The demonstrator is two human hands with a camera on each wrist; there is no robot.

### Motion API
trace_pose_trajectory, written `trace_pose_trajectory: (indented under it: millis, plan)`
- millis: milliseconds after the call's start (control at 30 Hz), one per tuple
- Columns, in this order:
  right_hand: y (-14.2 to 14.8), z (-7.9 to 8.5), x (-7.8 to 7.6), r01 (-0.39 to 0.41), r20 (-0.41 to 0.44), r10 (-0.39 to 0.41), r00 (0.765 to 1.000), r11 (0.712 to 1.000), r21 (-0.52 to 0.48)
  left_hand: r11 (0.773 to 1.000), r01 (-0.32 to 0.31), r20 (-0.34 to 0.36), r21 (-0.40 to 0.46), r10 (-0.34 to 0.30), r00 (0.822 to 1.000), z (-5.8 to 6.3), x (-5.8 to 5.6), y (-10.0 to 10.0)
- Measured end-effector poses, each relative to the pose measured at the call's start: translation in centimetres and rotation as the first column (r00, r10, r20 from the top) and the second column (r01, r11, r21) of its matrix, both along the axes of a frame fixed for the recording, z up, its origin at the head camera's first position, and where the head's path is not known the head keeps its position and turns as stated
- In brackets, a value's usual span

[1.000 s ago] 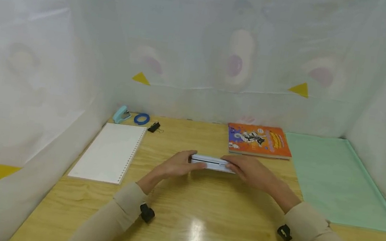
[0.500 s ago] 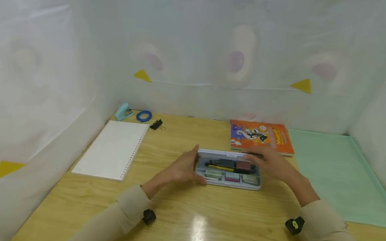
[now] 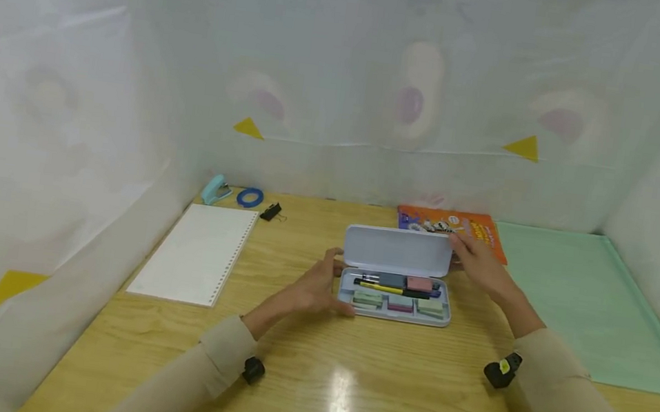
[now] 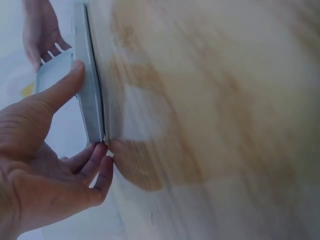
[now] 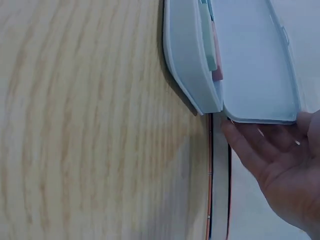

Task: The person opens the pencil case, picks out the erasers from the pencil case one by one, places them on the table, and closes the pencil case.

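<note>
A pale blue pencil case lies on the table with its lid swung up at the back. Inside are a yellow and black pen, other dark pens, a pink block and several small pale green, blue and pink blocks. My left hand grips the case's left end, thumb along the front edge and fingers at the back corner. With its thumb at the lid's edge and fingers behind it, my right hand holds the lid's right end; the right wrist view shows the lid's inner face.
Behind the lid an orange book is partly hidden. A green mat lies right. On the left is a white spiral notepad, with a light blue stapler, a blue tape roll and a black binder clip behind it.
The case has come down flat on the table from between both hands. The right hand has swung its lid up and back, uncovering the contents; the left hand has stayed at the left end.
</note>
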State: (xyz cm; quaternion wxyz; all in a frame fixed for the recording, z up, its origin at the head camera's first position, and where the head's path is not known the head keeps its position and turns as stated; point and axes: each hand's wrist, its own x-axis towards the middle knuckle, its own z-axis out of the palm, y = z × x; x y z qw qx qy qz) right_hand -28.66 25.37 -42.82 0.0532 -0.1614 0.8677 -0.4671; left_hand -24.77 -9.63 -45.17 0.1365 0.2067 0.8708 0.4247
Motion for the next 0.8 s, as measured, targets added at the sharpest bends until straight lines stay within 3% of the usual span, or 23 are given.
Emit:
trace_pose_trajectory:
  millis: [167,267,400,600,733,800]
  plan:
    - [0.2,-0.7,-0.7,0.096,-0.043,-0.093,0.995,0.992,0.078,0.997,0.017,-0.015,-0.074,-0.018,1.0,0.2,0.0,0.0]
    - [0.4,-1.4,-1.0,0.13,-0.065,-0.121,0.991,0.98,0.148,0.985,0.072,-0.03,-0.155,-0.078,0.997,0.3,-0.2,-0.4]
    - [0.5,-1.9,-1.0,0.116,-0.022,-0.114,0.993,0.976,0.184,0.961,0.161,-0.02,-0.226,-0.17,0.985,0.2,-0.9,-0.9]
    - [0.6,-1.6,-0.1,0.079,0.001,-0.081,0.997,0.979,0.187,0.929,0.198,0.004,-0.313,-0.207,0.978,0.1,-1.9,-1.3]
    - [0.6,-1.0,1.2,0.147,-0.055,-0.139,0.989,0.971,0.189,0.93,0.211,0.019,-0.3,-0.216,0.976,0.2,-2.1,-1.3]
    - [0.4,-0.9,1.9,0.141,-0.084,-0.128,0.988,0.974,0.175,0.934,0.212,0.034,-0.286,-0.211,0.977,0.3,-2.2,-1.4]
